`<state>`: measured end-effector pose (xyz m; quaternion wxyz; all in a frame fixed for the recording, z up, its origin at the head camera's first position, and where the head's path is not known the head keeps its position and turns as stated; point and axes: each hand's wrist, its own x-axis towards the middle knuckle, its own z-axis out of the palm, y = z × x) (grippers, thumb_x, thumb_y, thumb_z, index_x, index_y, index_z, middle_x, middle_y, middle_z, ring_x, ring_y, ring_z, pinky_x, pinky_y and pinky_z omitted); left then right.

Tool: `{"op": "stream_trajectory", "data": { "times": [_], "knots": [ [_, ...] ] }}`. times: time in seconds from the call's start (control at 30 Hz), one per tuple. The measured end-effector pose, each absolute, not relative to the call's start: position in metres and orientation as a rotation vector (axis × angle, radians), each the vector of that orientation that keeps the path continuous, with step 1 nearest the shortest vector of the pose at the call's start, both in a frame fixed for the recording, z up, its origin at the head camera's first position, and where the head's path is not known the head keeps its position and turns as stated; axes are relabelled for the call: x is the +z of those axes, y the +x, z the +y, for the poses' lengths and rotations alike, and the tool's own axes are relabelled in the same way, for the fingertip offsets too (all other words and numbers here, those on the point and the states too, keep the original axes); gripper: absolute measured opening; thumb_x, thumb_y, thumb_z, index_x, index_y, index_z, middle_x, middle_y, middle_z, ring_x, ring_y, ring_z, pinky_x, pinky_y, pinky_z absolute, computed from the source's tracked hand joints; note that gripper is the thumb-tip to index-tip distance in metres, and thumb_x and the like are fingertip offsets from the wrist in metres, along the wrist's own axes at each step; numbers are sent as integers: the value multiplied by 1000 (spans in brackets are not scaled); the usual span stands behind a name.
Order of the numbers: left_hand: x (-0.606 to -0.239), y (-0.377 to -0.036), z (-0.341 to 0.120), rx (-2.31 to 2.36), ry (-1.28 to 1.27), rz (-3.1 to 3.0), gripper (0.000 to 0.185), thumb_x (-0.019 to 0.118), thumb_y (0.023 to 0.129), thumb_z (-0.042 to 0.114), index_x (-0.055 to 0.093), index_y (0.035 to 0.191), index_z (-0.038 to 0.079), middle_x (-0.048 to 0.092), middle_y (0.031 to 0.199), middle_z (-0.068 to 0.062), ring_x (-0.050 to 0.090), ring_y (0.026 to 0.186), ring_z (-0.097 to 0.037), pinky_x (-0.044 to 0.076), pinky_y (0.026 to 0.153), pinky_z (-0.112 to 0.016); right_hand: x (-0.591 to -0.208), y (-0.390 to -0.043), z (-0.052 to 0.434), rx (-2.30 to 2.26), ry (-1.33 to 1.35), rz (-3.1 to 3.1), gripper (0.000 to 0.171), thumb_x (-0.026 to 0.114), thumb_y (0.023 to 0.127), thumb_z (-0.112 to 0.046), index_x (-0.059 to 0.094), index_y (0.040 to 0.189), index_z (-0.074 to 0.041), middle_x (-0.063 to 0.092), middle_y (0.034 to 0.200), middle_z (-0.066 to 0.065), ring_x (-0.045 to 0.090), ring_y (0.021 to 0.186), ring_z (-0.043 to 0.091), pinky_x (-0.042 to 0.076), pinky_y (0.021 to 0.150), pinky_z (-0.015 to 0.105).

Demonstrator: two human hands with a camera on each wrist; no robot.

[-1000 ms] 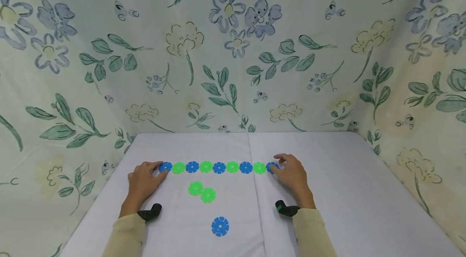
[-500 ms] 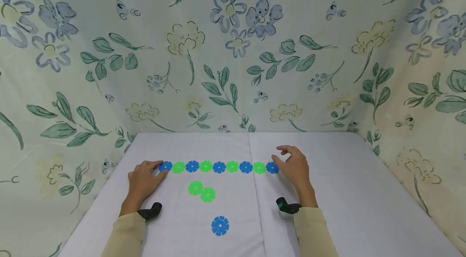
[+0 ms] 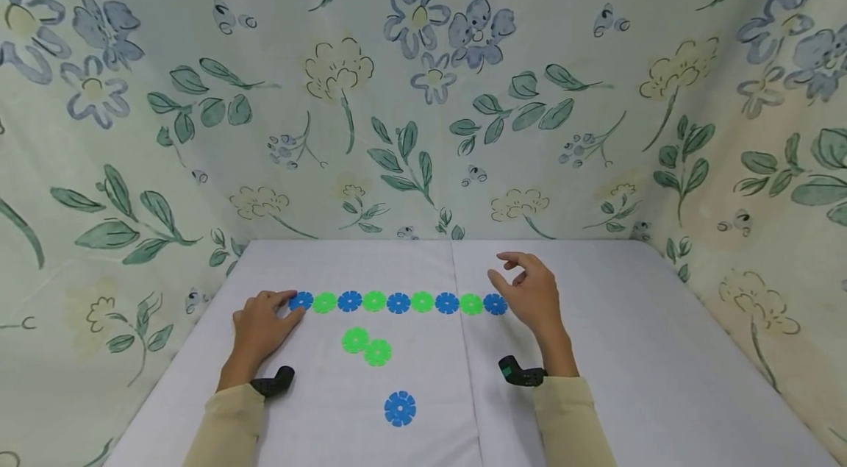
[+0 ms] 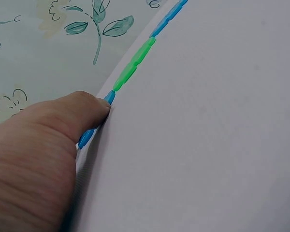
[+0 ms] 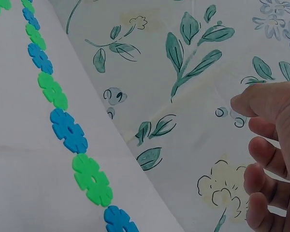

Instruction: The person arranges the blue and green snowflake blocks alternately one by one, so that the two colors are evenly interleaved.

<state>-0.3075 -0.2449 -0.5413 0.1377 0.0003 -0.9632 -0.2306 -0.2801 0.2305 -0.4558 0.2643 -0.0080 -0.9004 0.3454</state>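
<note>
A straight row of slotted, flower-shaped plastic discs, blue and green by turns, runs across the white cloth. My left hand (image 3: 259, 331) holds the blue disc at the row's left end (image 3: 302, 301) between thumb and index finger; in the left wrist view the thumb (image 4: 94, 108) lies over its near edge. Just beyond the blue disc at the right end (image 3: 492, 304), my right hand (image 3: 534, 298) hovers with loosely bent fingers and nothing in them. The right wrist view shows that hand apart from the row, whose nearest green disc (image 5: 89, 176) leans away to the left.
Two green discs (image 3: 354, 344) lie touching or overlapping in front of the row. Nearer me lies a single blue disc (image 3: 392, 410). A floral curtain (image 3: 423, 158) closes off the back and sides of the white-covered table (image 3: 595, 349).
My right hand has let go of the blue disc at the right end and lifted up and away from me. The left hand stays where it was, and the row keeps its shape.
</note>
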Motion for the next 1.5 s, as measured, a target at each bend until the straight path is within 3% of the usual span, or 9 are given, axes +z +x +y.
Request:
{"op": "stream_trajectory", "data": {
  "times": [0.9,1.17,1.5],
  "knots": [
    [-543,-309,-242,-652,19,-2790,52,67,91,47,64,134,18,62,127,-19,54,115,-39,32,82,-52,-461,-272,160,997,247,-2499,31,78,86,-35,72,115,-25,67,98,-3,53,66,10,46,57,26],
    [-542,-310,-243,-652,32,-2800,53,67,92,46,63,136,18,61,129,-20,53,117,-40,32,83,-52,-477,-273,142,1156,346,-2588,36,79,86,-37,71,119,-24,68,102,4,55,68,11,47,57,26],
    [-543,-309,-246,-646,21,-2796,53,67,92,47,63,136,18,62,129,-19,53,117,-40,32,84,-53,-494,-268,121,1213,507,-2753,46,75,87,-45,68,127,-24,67,108,0,57,74,11,49,61,26]
  ]
}}
